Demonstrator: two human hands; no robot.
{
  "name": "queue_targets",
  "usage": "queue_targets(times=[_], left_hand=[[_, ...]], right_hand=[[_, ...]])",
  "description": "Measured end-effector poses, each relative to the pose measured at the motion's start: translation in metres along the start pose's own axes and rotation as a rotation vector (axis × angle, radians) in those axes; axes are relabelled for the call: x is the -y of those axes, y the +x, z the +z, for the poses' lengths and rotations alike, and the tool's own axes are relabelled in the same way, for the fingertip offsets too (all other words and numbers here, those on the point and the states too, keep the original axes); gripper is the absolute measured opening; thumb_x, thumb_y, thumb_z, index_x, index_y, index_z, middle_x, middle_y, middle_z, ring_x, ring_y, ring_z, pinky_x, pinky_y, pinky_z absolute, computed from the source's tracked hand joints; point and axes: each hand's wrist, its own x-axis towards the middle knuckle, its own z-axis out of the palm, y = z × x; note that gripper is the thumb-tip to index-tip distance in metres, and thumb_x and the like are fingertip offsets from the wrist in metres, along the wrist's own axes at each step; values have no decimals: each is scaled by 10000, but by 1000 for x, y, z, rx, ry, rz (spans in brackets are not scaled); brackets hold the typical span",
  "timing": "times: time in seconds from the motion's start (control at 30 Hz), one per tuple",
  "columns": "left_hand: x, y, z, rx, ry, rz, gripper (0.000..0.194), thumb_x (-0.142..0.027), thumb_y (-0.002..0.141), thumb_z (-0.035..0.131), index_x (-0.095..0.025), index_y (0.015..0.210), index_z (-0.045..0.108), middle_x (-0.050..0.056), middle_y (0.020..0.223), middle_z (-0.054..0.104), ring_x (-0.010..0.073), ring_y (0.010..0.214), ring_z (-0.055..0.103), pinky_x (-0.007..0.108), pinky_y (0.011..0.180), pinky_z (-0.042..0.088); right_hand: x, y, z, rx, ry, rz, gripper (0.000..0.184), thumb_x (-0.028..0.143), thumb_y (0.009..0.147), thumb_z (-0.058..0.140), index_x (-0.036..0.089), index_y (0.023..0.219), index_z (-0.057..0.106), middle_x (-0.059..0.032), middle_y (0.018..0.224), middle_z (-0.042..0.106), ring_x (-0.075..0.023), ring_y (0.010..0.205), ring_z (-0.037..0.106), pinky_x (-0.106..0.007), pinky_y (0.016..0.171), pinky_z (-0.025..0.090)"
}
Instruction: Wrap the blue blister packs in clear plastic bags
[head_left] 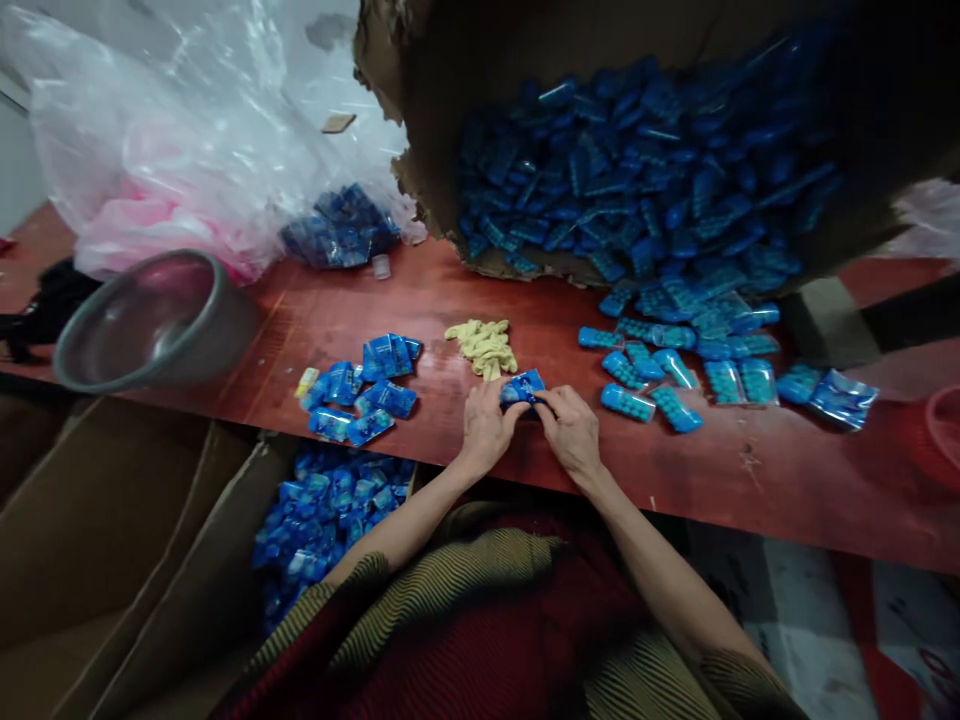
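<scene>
A small shiny blue packet (pixel 523 385) is held between both hands, just over the table's front part. My left hand (pixel 484 428) grips its left side with closed fingers. My right hand (pixel 571 430) pinches the packet's right edge between thumb and fingers. Right behind the packet lies a crumpled pale yellow heap (pixel 484 347), rubbery in look. To the left, several flat blue packets (pixel 341 383) form a loose group. On the right are scattered clear-fronted packs of turquoise pellets (pixel 627 403).
A torn cardboard carton (pixel 420 190) spills blue packs onto the red table (pixel 525 490). Grey basin (pixel 247 320) and clear plastic bags (pixel 187 130) occupy the left. Below the front edge, an open box (pixel 172 560) holds many blue packets (pixel 322 530). A red container (pixel 941 430) stands far right.
</scene>
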Motion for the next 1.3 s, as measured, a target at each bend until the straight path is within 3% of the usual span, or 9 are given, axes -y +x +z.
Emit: queue_targets(times=[0.07,0.17,0.33,0.47,0.53,0.6,0.67,1.0,1.3], left_hand=[[-1,5,-2,21,-18,-42,253,-285,694,698,-211,933,661,81,929,652,253,947,556,409,948,358],[-4,11,-8,67,-184,-145,263,-223,656,710,-197,912,654,33,789,654,189,771,580,328,807,426],[-12,12,-15,195,-454,-316,158,-259,623,716,-148,701,635,-13,626,616,108,594,517,232,625,397],[-12,10,-15,173,-517,-408,208,-330,612,718,-147,653,626,-26,567,584,85,536,474,207,540,345],[-10,9,-14,154,-541,-404,222,-334,600,731,-146,674,640,-28,597,599,80,553,476,201,545,349],[-8,7,-11,139,-539,-390,222,-329,600,736,-143,685,649,-30,611,608,76,560,475,198,553,359],[-6,4,-7,138,-546,-402,237,-330,593,741,-135,695,654,-24,613,618,77,555,488,201,549,375],[-13,-1,6,67,-738,-510,328,-382,534,762,-125,650,594,-24,522,578,75,424,477,207,410,387],[-9,-1,-11,227,-759,-597,431,-383,429,834,-130,625,547,-39,447,527,80,418,498,191,406,428]], right_hand=[[4,-1,0,2,58,19,270,254,901,424,191,998,667,-90,883,624,-221,835,568,-332,760,441],[14,0,-4,-25,241,79,250,229,872,444,194,1021,642,-78,919,635,-207,839,581,-324,771,455],[25,1,-7,-53,559,194,299,223,787,520,195,1075,592,-43,936,626,-166,782,565,-301,758,462],[21,5,-2,6,891,349,492,319,701,623,187,1163,516,-6,855,593,-137,745,542,-282,740,456],[19,8,-2,51,998,420,429,366,672,639,175,1049,562,9,794,575,-123,706,522,-269,709,444],[18,10,-2,80,1012,464,275,393,678,625,166,829,590,27,700,542,-104,635,478,-249,651,418],[19,10,-3,76,999,484,237,399,696,603,166,693,562,40,629,505,-91,583,431,-232,593,385],[29,0,15,-23,924,499,306,455,804,495,181,667,507,49,576,459,-88,527,393,-208,498,325],[20,9,15,-111,751,450,387,462,858,407,198,575,400,55,540,357,-90,528,347,-209,507,286]])
